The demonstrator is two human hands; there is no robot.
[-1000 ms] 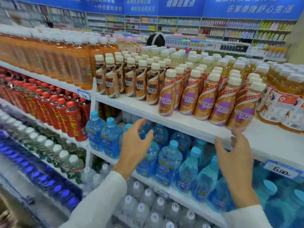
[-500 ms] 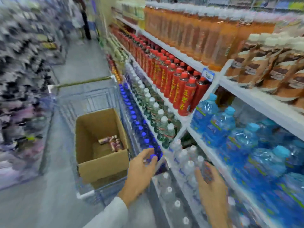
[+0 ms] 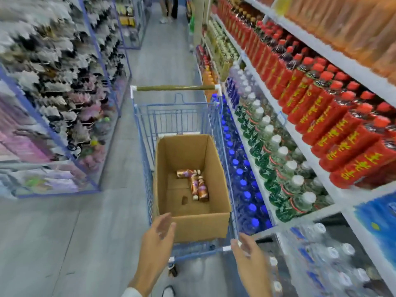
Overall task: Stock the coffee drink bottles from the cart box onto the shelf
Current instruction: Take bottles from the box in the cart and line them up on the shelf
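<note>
Lower centre: empty left hand (image 3: 158, 239), fingers (image 3: 165, 220) loosely spread, tips at the near rim of the open brown cardboard box (image 3: 201, 227). Lower right: empty right hand (image 3: 248, 256), relaxed, by the near corner of the blue wire cart (image 3: 177, 112). The brown-and-purple coffee drink bottles (image 3: 198, 186) lie flat on the box floor, beyond and below both hands. Two point up-frame, one across. Left hand looks nearer.

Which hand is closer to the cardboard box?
Left. The left hand is at the box, with its fingertips over the near wall's rim. The right hand is lower and off to the right, by the cart corner.
</note>
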